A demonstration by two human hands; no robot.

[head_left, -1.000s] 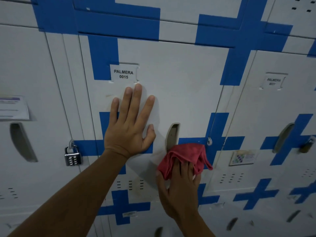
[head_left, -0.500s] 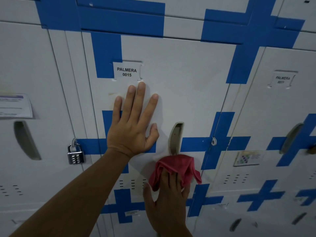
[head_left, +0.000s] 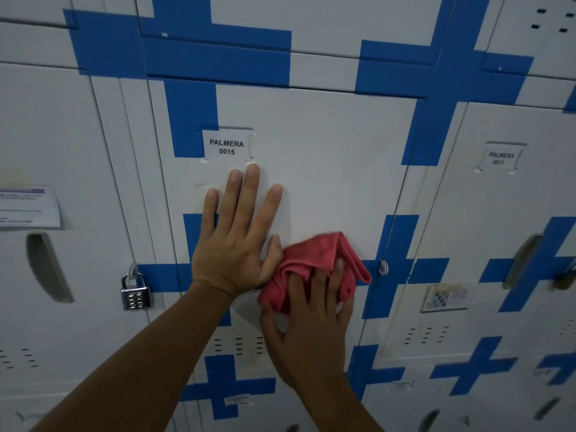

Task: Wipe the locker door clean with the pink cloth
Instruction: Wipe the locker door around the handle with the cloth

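Fingers (head_left: 314,285) of the right hand (head_left: 307,325) spread and press the crumpled pink cloth (head_left: 314,260) against the white metal locker door (head_left: 327,169) at frame centre, perhaps bunching it slightly. Just left, touching it, the left hand (head_left: 235,247) lies flat, fingers apart, below the "PALMERA 0015" paper label (head_left: 227,147).

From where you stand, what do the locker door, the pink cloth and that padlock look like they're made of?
Locker door: probably painted sheet metal, matte white, with punched vent slots. Pink cloth: soft fabric, maybe microfibre, bunching into folds. Padlock: shiny silvery metal that reflects light.
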